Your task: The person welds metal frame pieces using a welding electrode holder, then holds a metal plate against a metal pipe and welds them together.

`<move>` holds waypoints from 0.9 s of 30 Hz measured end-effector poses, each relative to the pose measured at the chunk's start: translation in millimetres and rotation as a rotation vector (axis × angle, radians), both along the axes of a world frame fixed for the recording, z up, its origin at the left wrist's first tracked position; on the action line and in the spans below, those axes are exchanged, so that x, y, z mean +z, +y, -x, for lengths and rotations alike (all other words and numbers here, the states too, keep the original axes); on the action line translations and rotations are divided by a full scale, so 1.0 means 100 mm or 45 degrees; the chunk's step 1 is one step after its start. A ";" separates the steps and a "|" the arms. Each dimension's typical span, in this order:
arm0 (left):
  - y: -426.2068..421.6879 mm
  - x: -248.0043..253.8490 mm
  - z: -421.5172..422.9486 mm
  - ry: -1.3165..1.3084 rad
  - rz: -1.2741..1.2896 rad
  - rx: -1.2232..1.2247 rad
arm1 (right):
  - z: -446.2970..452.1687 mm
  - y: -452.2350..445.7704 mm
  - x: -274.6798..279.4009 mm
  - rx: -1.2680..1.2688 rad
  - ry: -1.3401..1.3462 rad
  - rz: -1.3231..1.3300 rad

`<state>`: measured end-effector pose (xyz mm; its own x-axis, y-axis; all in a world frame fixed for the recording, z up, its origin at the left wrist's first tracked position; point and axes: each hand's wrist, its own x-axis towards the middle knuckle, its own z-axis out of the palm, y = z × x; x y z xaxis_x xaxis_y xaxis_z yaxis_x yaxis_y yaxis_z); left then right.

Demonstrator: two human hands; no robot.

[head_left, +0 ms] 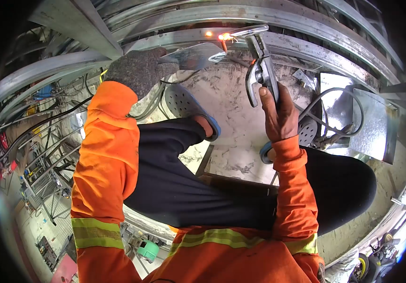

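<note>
The electrode holder (266, 73) at upper centre is silver-grey, the glove (134, 70) mottled grey, the jacket (226, 264) orange with yellow-green bands.

head view | above person's torso (241, 259) | facing forward, down | close over lap (203, 203) | wide, round-edged

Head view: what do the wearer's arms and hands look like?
Both sleeves are loose and bright orange; the left has yellow-green bands around a duller strip. The left hand wears a dark grey, rough-textured glove; the right hand is bare.
</note>
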<state>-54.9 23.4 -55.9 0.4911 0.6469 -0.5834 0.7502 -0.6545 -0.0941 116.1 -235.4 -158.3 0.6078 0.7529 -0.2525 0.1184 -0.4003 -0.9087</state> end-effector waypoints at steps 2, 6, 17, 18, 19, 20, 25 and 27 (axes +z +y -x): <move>-0.03 0.01 0.01 -0.027 -0.045 -0.057 | 0.00 0.00 0.01 0.009 -0.014 0.011; -0.04 0.01 0.00 -0.026 -0.076 -0.089 | 0.01 0.02 0.02 0.011 -0.031 -0.003; 0.00 0.00 -0.02 0.023 0.011 -0.034 | 0.01 0.02 0.00 -0.003 0.028 0.012; 0.00 0.00 -0.01 0.021 0.003 -0.042 | 0.02 0.03 0.02 -0.004 0.008 0.004; -0.01 0.00 -0.01 0.021 0.003 -0.042 | 0.02 0.03 0.02 -0.005 -0.013 -0.003; -0.02 0.00 -0.01 0.019 -0.015 -0.041 | 0.03 0.03 0.02 -0.006 -0.012 -0.003; -0.03 0.01 -0.03 0.049 -0.014 -0.017 | 0.04 0.02 -0.01 0.010 -0.083 -0.040; -0.01 -0.04 0.03 -0.055 -0.038 -0.067 | 0.04 0.02 -0.01 0.016 -0.082 -0.044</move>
<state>-57.7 22.2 -59.6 0.5493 0.6361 -0.5419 0.7184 -0.6907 -0.0827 112.6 -233.4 -159.5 0.6124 0.7681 -0.1871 0.1815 -0.3670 -0.9123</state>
